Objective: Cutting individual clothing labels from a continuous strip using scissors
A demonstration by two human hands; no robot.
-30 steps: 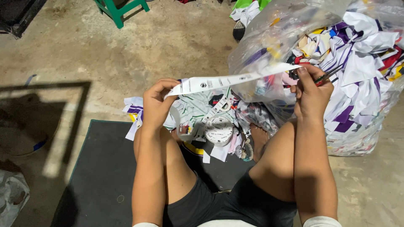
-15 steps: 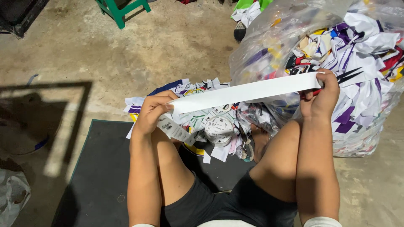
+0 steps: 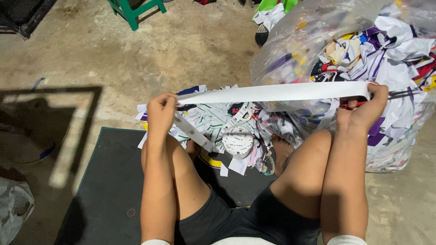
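I note the white fabric strip [image 3: 277, 93] stretched taut above the scrap pile [image 3: 218, 122], left hand [image 3: 160, 111] fingers clenched on one end, right hand [image 3: 363, 109] gripping the other beside the clear plastic bag [image 3: 318, 41]. Judged step: straightening the strip; next calls for even tension.

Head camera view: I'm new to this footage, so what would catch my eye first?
A long white strip stretched taut between the left hand and right hand, across the middle. Behind it at right bulges a clear plastic bag stuffed with colourful fabric scraps; more scraps litter the floor between the knees.
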